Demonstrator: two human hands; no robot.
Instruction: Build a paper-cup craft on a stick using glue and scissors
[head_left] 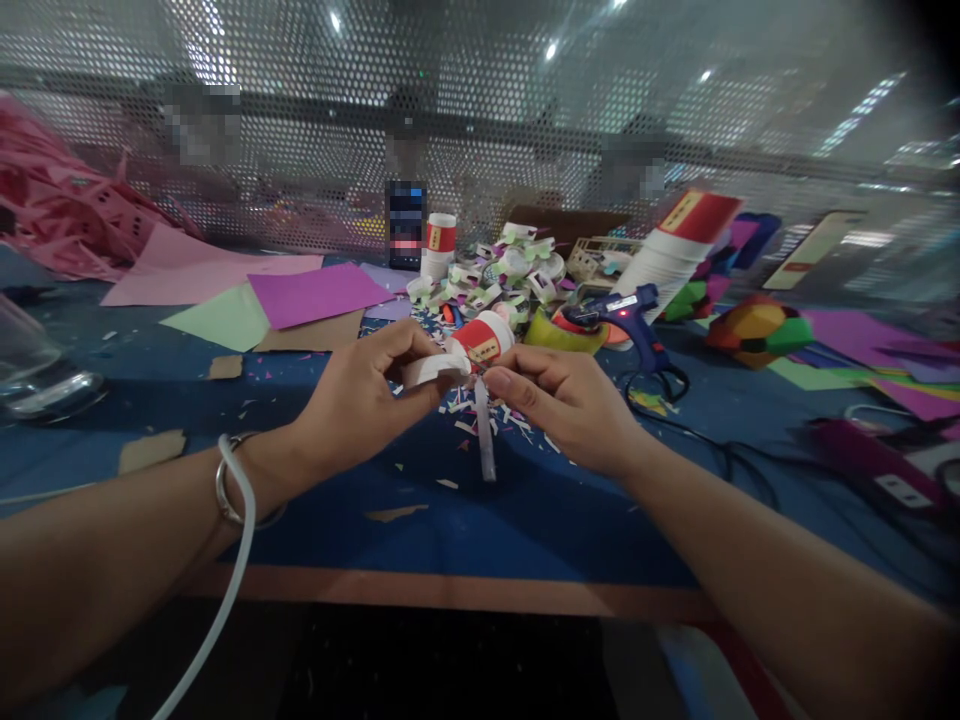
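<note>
My left hand [375,395] is closed around a curved white paper piece [435,372], pinched between thumb and fingers. Close to its right end, my right hand [566,405] has thumb and forefinger pressed together; whatever is between them is too small to make out. Just behind the fingertips lies a red and white paper cup [489,338] on its side. Below them, a pale narrow stick-like thing [486,435] points toward me, its upper end near my right fingertips. Paper scraps [525,425] are scattered on the blue tabletop [525,530] around it.
A pile of cut cup pieces [517,265] stands at the back beside a phone [406,225]. To the right are a blue glue gun [634,320] with its cord, stacked cups [675,245] and a power strip [885,470]. Coloured paper sheets [315,295] lie left.
</note>
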